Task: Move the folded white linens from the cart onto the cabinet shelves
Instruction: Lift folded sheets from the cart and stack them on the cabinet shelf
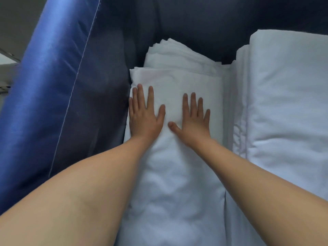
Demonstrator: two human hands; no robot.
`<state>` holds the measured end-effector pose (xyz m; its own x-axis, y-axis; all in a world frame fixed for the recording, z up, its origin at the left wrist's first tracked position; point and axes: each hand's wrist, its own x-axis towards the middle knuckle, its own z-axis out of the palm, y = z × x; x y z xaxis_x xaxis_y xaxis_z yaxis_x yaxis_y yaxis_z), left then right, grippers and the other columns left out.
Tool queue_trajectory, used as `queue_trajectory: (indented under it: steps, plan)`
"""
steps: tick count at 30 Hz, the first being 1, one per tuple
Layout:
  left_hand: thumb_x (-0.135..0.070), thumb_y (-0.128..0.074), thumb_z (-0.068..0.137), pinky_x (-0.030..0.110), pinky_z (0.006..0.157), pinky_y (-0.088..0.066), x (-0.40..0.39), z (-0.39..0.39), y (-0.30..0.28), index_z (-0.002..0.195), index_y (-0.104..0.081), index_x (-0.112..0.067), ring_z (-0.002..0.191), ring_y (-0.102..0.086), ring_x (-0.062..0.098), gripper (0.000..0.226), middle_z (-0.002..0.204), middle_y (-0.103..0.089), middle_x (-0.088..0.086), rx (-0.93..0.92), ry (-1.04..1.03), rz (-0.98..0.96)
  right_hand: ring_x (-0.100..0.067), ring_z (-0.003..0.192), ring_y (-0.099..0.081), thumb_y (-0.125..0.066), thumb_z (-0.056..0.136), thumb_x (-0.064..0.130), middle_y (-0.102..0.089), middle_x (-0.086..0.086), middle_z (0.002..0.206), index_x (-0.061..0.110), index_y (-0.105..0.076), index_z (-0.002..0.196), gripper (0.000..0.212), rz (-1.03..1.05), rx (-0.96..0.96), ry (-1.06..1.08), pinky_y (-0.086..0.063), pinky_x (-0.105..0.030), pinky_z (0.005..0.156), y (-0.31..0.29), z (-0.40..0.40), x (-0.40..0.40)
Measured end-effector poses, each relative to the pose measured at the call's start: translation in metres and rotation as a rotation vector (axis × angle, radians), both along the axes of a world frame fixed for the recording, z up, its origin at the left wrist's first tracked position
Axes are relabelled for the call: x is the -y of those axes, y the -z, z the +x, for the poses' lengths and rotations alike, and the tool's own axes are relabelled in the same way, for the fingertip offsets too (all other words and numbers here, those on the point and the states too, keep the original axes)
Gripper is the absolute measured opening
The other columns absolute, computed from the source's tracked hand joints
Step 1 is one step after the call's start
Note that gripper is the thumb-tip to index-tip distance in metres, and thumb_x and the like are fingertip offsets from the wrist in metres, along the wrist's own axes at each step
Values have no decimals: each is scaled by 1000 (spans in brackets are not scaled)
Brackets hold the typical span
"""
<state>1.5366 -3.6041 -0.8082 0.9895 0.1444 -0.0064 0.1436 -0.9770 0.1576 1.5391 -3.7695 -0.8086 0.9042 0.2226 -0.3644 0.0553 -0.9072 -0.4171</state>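
Two stacks of folded white linens lie side by side inside one cart lined with dark blue fabric (99, 96): a left stack (177, 166), running from near to far down the middle of the view, and a taller right stack (287, 107) just beside it, the two touching along their long edges. At the far end of the left stack several thinner folded layers (179, 55) fan out; their number cannot be told. Two bare hands are in view, both palm down and flat on top of the left stack. The left hand (144, 118) rests at the stack's left edge, just beside the cart's fabric wall, its fingers straight and slightly spread, gripping nothing. The right hand (193, 121) rests a little to the right, apart from the left hand, fingers likewise straight and spread, thumb angled toward the left hand, gripping nothing. The linen lies directly under both palms and extends beyond the fingertips toward the far wall.
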Motion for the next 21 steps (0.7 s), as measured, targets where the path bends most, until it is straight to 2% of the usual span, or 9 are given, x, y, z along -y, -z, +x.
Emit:
queue_trajectory:
  steps: [5,10,14,18,21]
  plan:
    - [-56,-23,99,42,125,0,-6,4,12,161,-8,-21,154,7,23,72,168,3,9,-3,-9,-26,-28,148,28,-34,92,72,33,-2,160,27,32,149,98,-12,49,-6,11,-57,119,13,2,-2]
    - [-55,-21,99,43,125,2,-3,6,14,160,-6,-17,154,7,27,73,167,4,13,-22,2,10,-29,146,32,-30,92,72,37,-3,158,26,38,144,97,-44,23,-22,12,-59,118,14,4,-2]
    - [-56,-16,99,43,124,5,-5,3,10,160,1,-17,154,12,27,75,167,9,14,-74,4,28,-29,147,29,-34,93,71,35,-3,159,26,33,149,98,-49,2,-32,12,-59,118,11,2,-3]
    - [-54,-23,103,44,124,5,1,-2,4,160,4,-17,153,14,27,73,166,12,13,-94,-14,32,-28,149,25,-40,95,64,31,-3,161,25,28,152,97,-21,-35,-22,8,-58,119,3,0,1]
    - [-56,-23,100,48,124,5,7,-31,5,159,5,-16,153,11,29,77,166,11,16,-88,-11,61,-28,149,24,-33,98,61,30,-7,161,19,25,153,91,-45,-62,-13,9,-57,119,2,-29,5]
